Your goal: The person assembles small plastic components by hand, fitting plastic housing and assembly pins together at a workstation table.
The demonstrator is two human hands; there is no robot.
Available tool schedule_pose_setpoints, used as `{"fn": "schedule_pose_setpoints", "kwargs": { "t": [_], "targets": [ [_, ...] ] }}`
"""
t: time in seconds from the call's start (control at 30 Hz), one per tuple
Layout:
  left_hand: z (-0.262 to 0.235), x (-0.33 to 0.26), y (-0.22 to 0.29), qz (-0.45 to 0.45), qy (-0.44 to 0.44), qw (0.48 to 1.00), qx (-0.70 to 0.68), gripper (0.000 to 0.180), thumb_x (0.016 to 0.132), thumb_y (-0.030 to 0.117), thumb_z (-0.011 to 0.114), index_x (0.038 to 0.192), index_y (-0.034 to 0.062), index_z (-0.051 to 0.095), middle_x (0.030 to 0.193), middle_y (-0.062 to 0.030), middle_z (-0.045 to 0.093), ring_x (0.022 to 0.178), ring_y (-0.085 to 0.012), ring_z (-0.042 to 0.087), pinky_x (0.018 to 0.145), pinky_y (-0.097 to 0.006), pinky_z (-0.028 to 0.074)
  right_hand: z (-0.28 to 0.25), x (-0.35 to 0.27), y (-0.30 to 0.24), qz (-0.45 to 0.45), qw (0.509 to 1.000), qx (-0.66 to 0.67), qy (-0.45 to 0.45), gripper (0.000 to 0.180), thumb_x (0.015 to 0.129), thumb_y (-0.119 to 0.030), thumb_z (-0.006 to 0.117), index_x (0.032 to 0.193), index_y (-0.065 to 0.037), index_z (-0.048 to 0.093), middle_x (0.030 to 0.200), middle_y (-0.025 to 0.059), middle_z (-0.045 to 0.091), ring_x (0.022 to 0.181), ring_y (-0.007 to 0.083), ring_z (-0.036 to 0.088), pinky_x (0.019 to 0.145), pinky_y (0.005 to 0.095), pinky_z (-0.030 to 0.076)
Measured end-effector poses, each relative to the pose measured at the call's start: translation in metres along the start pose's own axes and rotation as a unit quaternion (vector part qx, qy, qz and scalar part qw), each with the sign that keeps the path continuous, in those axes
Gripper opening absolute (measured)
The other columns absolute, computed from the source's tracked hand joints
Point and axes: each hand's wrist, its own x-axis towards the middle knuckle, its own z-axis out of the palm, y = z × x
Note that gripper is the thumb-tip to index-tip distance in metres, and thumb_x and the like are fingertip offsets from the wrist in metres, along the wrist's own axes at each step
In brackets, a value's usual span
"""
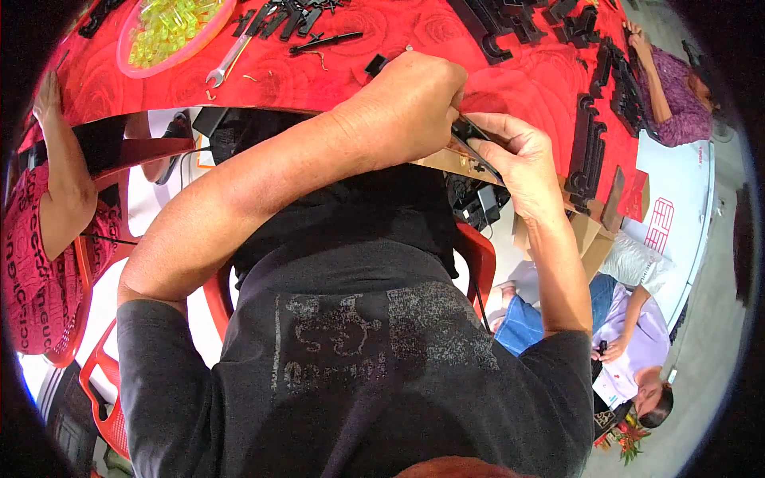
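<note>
My left hand (418,107) is closed in a fist above the table's near edge, its fingers turned away and mostly hidden. Against it, at the far end, lies a dark, narrow plastic part (478,143). My right hand (522,159) pinches this part between thumb and fingers, and the part slants down to the right. What the left fist grips is hidden by the hand. Just beyond its knuckles a small black block (376,64) shows on the red cloth; whether the hand touches it cannot be told.
A red rose-patterned cloth (319,88) covers the table. On it are a pink-rimmed bowl (127,60) of yellow-green pieces, an open-end wrench (227,64), and several black plastic parts (590,143). Cardboard boxes (590,239) stand below right. Other people sit left and right.
</note>
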Motion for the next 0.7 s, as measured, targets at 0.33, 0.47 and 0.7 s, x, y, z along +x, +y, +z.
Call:
{"fn": "schedule_pose_setpoints", "kwargs": {
  "t": [0.33, 0.47, 0.7],
  "targets": [
    [-0.0004, 0.0006, -0.001, 0.0, 0.003, 1.0, -0.002, 0.01, 0.079, 0.005, 0.066, 0.085, -0.0034, 0.064, 0.074, -0.0208, 0.066, 0.072, -0.035, 0.069, 0.066, -0.042, 0.054, 0.0003, -0.0016, -0.0047, 0.008, 1.0, -0.004, 0.01, 0.024, 0.087, 0.006, 0.068, 0.111, 0.004, 0.071, 0.099, 0.0082, 0.074, 0.087, 0.0112, 0.068, 0.08, 0.0261, 0.055],
    [-0.0014, -0.0009, -0.0022, 0.006, -0.002, 0.999, -0.036, 0.01, 0.079, 0.005, 0.066, 0.085, -0.0034, 0.063, 0.073, -0.0205, 0.066, 0.071, -0.0343, 0.069, 0.066, -0.041, 0.053, -0.0004, -0.0007, -0.0027, 0.009, 1.0, 0.004, 0.002, 0.024, 0.088, 0.005, 0.068, 0.111, 0.003, 0.071, 0.099, 0.0079, 0.074, 0.088, 0.0109, 0.067, 0.08, 0.0257, 0.055],
    [0.0005, 0.0008, 0.0011, -0.007, -0.007, 0.999, -0.03, 0.009, 0.079, 0.004, 0.065, 0.084, -0.0034, 0.063, 0.073, -0.0209, 0.065, 0.07, -0.0346, 0.069, 0.065, -0.042, 0.053, -0.0009, 0.0003, -0.0022, 0.015, 1.0, -0.004, 0.005, 0.024, 0.088, 0.005, 0.067, 0.111, 0.003, 0.072, 0.099, 0.0078, 0.074, 0.088, 0.0104, 0.067, 0.079, 0.0249, 0.054]
  ]
}}
